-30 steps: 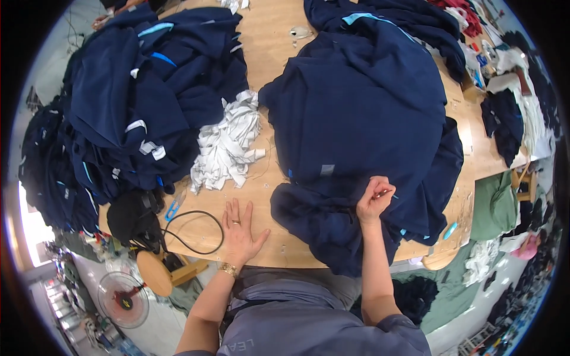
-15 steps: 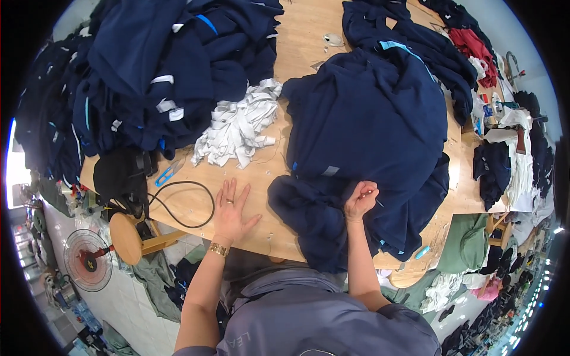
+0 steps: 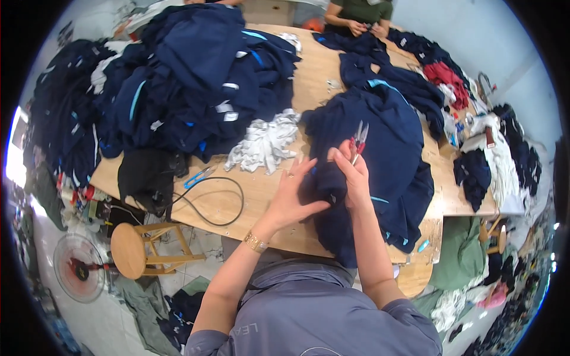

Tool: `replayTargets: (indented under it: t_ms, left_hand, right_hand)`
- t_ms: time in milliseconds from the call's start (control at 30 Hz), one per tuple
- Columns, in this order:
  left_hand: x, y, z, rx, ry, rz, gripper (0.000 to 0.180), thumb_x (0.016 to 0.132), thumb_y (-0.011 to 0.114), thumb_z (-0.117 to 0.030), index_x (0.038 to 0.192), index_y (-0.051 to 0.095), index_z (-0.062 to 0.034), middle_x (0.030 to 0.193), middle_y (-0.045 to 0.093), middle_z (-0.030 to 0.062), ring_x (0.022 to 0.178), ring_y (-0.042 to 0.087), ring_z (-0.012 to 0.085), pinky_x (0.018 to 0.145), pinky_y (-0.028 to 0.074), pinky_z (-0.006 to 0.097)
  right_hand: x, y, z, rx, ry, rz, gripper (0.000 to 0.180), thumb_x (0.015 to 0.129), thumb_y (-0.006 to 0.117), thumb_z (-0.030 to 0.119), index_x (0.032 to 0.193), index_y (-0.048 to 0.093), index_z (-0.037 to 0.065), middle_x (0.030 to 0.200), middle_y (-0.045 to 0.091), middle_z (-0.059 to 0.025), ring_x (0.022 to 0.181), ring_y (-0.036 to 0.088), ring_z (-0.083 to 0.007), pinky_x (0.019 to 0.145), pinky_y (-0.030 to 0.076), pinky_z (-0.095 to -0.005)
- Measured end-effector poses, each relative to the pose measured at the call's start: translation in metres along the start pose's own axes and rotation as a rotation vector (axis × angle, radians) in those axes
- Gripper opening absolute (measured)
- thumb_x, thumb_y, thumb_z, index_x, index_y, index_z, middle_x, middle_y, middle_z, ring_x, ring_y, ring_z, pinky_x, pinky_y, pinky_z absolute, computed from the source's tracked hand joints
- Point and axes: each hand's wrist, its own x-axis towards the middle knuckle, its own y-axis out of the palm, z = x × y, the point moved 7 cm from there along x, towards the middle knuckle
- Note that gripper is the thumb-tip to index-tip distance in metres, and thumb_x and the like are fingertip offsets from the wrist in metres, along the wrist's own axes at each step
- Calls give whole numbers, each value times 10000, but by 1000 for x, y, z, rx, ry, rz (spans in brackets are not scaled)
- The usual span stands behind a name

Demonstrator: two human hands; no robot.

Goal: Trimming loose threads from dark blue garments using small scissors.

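Observation:
Red-handled thread snips (image 3: 359,142) are held in my right hand (image 3: 352,175), their blades pointing up and away from me. That hand is closed and also rests against a raised fold of navy fabric (image 3: 329,181). My left hand (image 3: 294,193), with a ring and a gold watch at the wrist, comes to the left side of this fold with fingers and thumb spread apart. The fold belongs to a large navy garment (image 3: 380,136) with light blue trim, heaped in front of me. Motion blurs the fold's edge where my left fingertips meet it.
Navy garments (image 3: 190,77) pile high at left, beside white fabric strips (image 3: 264,142). Blue snips (image 3: 199,177), a black cable (image 3: 240,204) and a black bag (image 3: 148,178) lie nearby. A wooden stool (image 3: 130,249) and a fan (image 3: 80,270) stand lower left. Across the table, a co-worker's hands (image 3: 365,28) work.
My left hand has risen from the tabletop to the navy fabric. My right hand has moved up and turned, bringing the snips' blades upright. The view has tilted up, showing people across the table.

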Motion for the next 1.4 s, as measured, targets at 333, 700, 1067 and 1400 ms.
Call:
replayTargets:
  t_ms: [333,700,1067,1400]
  left_hand:
    - [-46,-171,-109,-185,100,-289,432,625,804,-65,923,492,-53,844,563,7,827,527,58,722,446,230]
    - [-44,-142,-24,-190,-119,-221,247,827,628,-165,987,590,19,905,638,86,880,566,114,786,435,263]
    - [-56,-17,1,-578,-584,-64,313,899,551,-323,873,652,-28,673,589,24,574,550,103,460,362,200]
    - [-40,3,5,-1277,-718,-303,197,869,596,-314,915,614,-123,824,630,-5,719,604,76,533,464,192]
  right_hand:
    - [48,167,57,-276,-4,401,188,854,549,40,800,390,124,730,481,-1,664,492,-73,554,389,-193]
    - [58,91,-39,-106,453,154,98,829,640,111,877,556,96,817,598,13,722,564,-60,656,428,-182]
    - [-6,12,-13,32,255,-228,163,841,620,92,819,462,126,769,523,21,689,507,-62,600,403,-205]
    - [-31,-22,-5,-765,-130,-313,221,847,608,77,809,393,40,686,459,8,614,425,-61,556,379,-222]
